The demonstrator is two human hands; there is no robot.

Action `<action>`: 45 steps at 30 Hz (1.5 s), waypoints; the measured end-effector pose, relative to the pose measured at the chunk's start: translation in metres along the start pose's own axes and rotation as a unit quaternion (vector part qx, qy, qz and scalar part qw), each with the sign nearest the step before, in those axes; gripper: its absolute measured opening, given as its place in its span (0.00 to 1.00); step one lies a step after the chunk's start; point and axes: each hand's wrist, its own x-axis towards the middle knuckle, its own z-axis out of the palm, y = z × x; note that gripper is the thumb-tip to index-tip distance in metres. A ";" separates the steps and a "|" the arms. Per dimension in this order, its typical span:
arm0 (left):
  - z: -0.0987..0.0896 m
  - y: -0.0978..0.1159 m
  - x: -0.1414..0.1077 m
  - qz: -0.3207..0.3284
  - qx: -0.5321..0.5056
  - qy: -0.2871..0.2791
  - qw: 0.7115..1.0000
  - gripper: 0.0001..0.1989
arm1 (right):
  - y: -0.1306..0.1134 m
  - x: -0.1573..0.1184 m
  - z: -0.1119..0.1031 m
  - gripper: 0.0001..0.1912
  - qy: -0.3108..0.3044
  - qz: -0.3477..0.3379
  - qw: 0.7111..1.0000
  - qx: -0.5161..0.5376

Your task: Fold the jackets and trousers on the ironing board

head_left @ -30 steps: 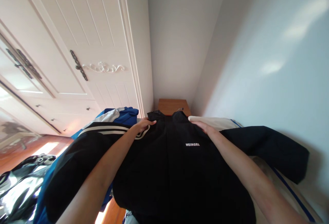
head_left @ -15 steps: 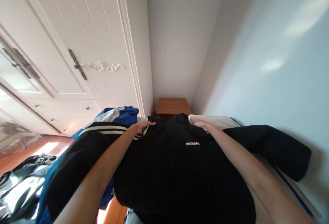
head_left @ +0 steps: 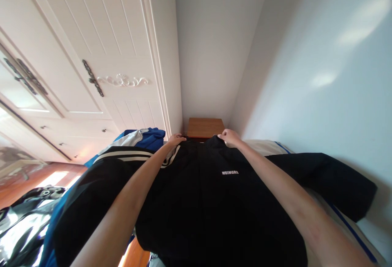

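- Wardrobe point(head_left: 76, 34): 10 o'clock.
- Jacket point(head_left: 214, 210): spread from centre to 6 o'clock, its sleeves point(head_left: 330, 181) at 8 and 4.
- Blue clothing point(head_left: 157, 137): 8 o'clock, partly under one sleeve; a hard tug might drag it along.
- Left hand point(head_left: 177, 139): pinching the collar point(head_left: 212, 141) at 11 o'clock on the jacket.
- Right hand point(head_left: 229, 137): pinching it at 1 o'clock; uneven pull could skew the limp cloth.

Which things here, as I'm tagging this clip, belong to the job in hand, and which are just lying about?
In the job:
black jacket
left hand and right hand, both at its collar

Apparently just lying about:
blue-and-white garment
pale blue-striped cloth
dark-and-white heap, lower left
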 end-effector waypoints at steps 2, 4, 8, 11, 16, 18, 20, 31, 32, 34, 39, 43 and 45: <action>0.000 0.008 0.004 -0.001 0.048 -0.016 0.999 0.09 | -0.015 0.004 0.008 0.21 0.006 -0.072 0.997 -0.015; -0.003 0.014 0.009 -0.016 0.088 -0.026 0.996 0.09 | -0.027 0.009 0.019 0.25 -0.014 -0.130 0.991 -0.030; -0.012 0.016 0.017 -0.057 0.122 -0.024 0.991 0.17 | -0.039 0.023 0.039 0.14 -0.055 -0.146 0.985 -0.068; -0.015 0.009 0.014 -0.061 0.106 -0.020 0.992 0.16 | -0.038 0.030 0.045 0.06 -0.071 -0.131 0.986 -0.079; -0.011 -0.006 -0.001 0.000 0.039 0.034 0.999 0.11 | -0.029 0.031 0.036 0.03 -0.049 -0.121 0.990 -0.053; -0.007 -0.013 -0.005 0.017 0.014 0.060 0.998 0.09 | -0.025 0.028 0.032 0.04 -0.029 -0.112 0.992 -0.041; -0.001 -0.021 -0.008 0.030 -0.007 0.085 0.996 0.11 | -0.022 0.024 0.032 0.05 -0.013 -0.095 0.995 -0.037; 0.019 -0.032 -0.014 0.110 -0.144 0.056 0.982 0.15 | -0.095 0.030 0.070 0.17 -0.010 -0.104 0.992 -0.069; 0.019 -0.031 -0.016 0.110 -0.157 0.049 0.980 0.18 | -0.104 0.036 0.074 0.19 -0.033 -0.103 0.992 -0.065; 0.019 -0.032 -0.022 0.099 -0.176 0.033 0.979 0.23 | -0.119 0.047 0.083 0.22 -0.080 -0.089 0.991 -0.056; 0.012 -0.033 -0.042 0.037 -0.168 -0.034 0.985 0.24 | -0.125 0.057 0.093 0.21 -0.141 -0.073 0.987 -0.002; 0.005 -0.028 -0.053 -0.002 -0.047 -0.064 0.997 0.17 | -0.119 0.059 0.096 0.20 -0.137 -0.081 0.987 0.031; 0.003 -0.025 -0.053 -0.015 0.005 -0.042 0.999 0.13 | -0.118 0.062 0.099 0.20 -0.112 -0.081 0.990 0.035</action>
